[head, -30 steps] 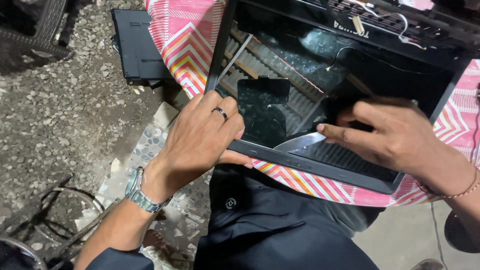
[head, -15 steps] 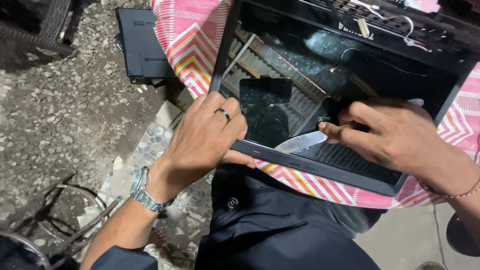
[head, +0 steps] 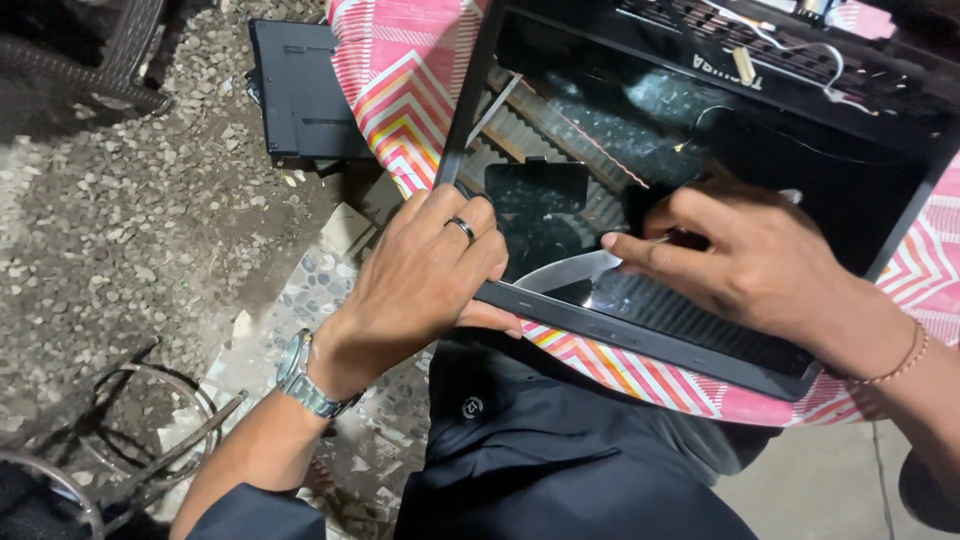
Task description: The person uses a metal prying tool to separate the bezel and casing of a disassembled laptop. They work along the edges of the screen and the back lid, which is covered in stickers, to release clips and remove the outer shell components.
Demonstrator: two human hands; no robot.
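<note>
**Q:** Across the lap, what lies there?

**A:** A black laptop [head: 700, 200] rests on a pink, chevron-striped cloth [head: 400, 80] spread over the person's knees, likely to cushion it and catch small parts. Its lid lies open flat, glass facing up, with the bezel [head: 640, 340] running along the near edge.

**Q:** How are the hands placed?

**A:** The left hand [head: 420, 285], wearing a ring and a wristwatch [head: 305, 375], is closed over the near left corner of the bezel, fingers on top and thumb tucked beneath, which seems to steady the frame. The right hand [head: 740, 255] is pinched narrow around a thin metal tool [head: 655, 240], tip pointing left toward a pale flat strip [head: 570, 272] that curves up from the bezel seam. The strip appears wedged there to keep the seam apart.

**Q:** Is the screen intact?

**A:** A cracked, speckled patch shows on the far part of the glass. Loose wires cross the far edge.

**Q:** Anything around it?

**A:** A black panel [head: 300, 90] lies on the gravel floor [head: 130, 220] far left; bent wire hoops [head: 150, 430] sit near left.
</note>
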